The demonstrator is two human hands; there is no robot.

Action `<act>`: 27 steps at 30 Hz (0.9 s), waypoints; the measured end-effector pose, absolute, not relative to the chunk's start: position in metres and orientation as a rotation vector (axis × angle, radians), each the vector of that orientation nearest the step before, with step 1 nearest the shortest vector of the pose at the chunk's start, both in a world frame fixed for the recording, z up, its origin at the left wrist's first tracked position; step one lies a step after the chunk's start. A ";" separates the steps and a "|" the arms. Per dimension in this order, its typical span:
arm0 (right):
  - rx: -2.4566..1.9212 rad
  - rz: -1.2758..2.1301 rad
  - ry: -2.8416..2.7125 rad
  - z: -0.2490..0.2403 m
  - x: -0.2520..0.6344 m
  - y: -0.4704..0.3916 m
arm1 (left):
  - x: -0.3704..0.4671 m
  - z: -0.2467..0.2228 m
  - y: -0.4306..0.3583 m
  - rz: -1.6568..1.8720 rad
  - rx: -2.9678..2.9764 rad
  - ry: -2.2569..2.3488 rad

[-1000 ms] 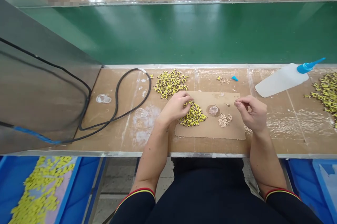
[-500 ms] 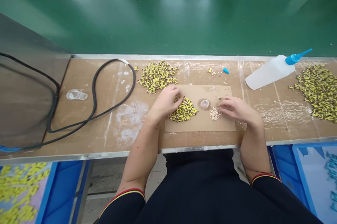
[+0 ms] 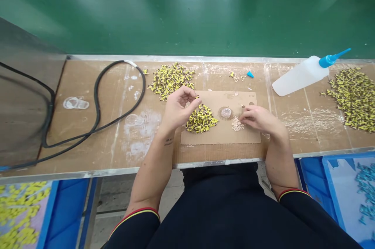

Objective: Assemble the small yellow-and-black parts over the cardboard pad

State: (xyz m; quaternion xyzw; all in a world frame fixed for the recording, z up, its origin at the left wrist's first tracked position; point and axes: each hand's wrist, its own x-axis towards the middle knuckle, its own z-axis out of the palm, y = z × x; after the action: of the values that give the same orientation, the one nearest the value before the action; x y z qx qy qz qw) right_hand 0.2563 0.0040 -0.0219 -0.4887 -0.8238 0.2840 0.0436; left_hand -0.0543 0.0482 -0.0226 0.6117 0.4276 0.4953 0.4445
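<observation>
My left hand point(image 3: 182, 106) is raised at the left edge of a cardboard sheet point(image 3: 219, 136), pinching a small yellow-and-black piece point(image 3: 197, 97) between thumb and fingertips. Below it lies a heap of similar yellow-and-black pieces point(image 3: 202, 119). My right hand point(image 3: 255, 118) is closed, its fingertips at a little pile of tiny pale pieces point(image 3: 237, 124); whether they grip one is hidden. Between the two piles sits a small round clear dish point(image 3: 226, 113), with a damp-looking ring around it on the cardboard.
A white squeeze bottle point(image 3: 300, 76) with a blue nozzle lies at the right. More yellow-and-black pieces form a back heap point(image 3: 171, 79) and a right heap point(image 3: 356, 98). A black cable point(image 3: 96, 104) loops across the left. Blue crates point(image 3: 328, 186) stand below the table edge.
My left hand has lifted off the heap with a yellow-and-black piece in its fingertips. My right hand's fingers have drawn together at the pale pile. The view has shifted slightly.
</observation>
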 end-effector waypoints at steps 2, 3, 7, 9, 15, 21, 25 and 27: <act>-1.523 0.866 -2.532 -0.021 0.255 0.003 | -0.053 -0.021 0.047 1.237 1.440 1.057; -1.540 0.857 -2.541 -0.021 0.253 0.003 | -0.053 -0.020 0.047 1.238 1.409 1.054; -1.558 0.853 -2.542 -0.018 0.253 0.003 | -0.053 -0.021 0.047 1.245 1.333 1.021; -1.539 0.885 -2.500 -0.016 0.256 0.003 | -0.053 -0.022 0.048 1.252 1.319 1.022; -1.493 0.964 -2.457 -0.013 0.265 0.005 | -0.052 -0.021 0.047 1.265 1.304 1.038; -1.511 0.870 -2.538 -0.018 0.258 0.004 | -0.049 -0.019 0.045 1.220 1.284 1.022; -1.400 0.884 -2.458 -0.016 0.260 0.005 | -0.050 -0.020 0.045 1.220 1.308 1.024; -1.328 0.874 -2.408 -0.013 0.263 0.005 | -0.050 -0.020 0.045 1.215 1.346 1.010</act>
State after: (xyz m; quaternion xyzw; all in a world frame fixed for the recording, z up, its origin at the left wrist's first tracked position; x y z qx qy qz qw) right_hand 0.2629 0.0049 -0.0130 -0.4563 -0.8278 0.3005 0.1276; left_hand -0.0502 0.0454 -0.0199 0.5587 0.4190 0.5043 0.5079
